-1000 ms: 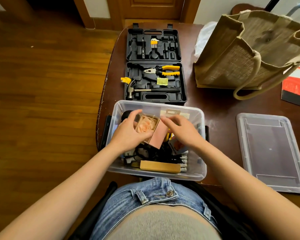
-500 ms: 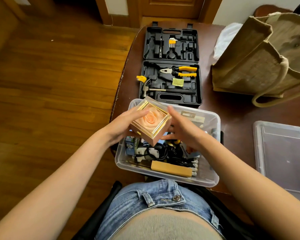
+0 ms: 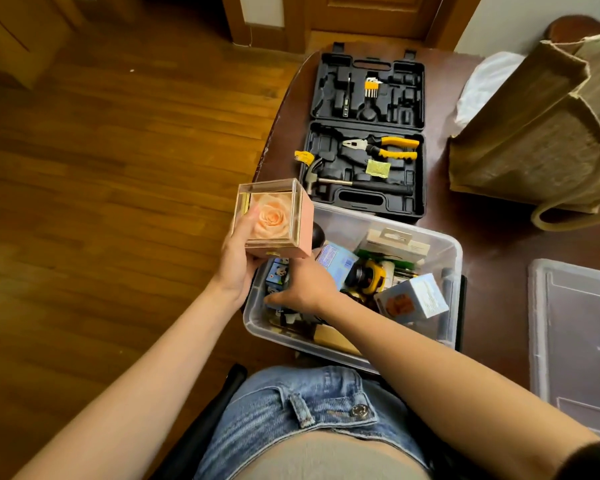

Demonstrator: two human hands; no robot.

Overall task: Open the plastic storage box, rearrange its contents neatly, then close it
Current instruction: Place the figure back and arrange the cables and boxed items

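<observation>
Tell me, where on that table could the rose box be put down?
Bare tabletop lies between the storage box, tool case, burlap bag and lid. The storage box is crowded.

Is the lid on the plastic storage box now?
No, the lid lies on the table right of the open storage box.

Warm brown wooden plank floor (image 3: 118, 161) fills the left side. A dark brown desk (image 3: 492, 223) with a curved edge stands on the right. Beyond it, a wooden door (image 3: 371, 12) sits between pale walls (image 3: 534, 12).
</observation>
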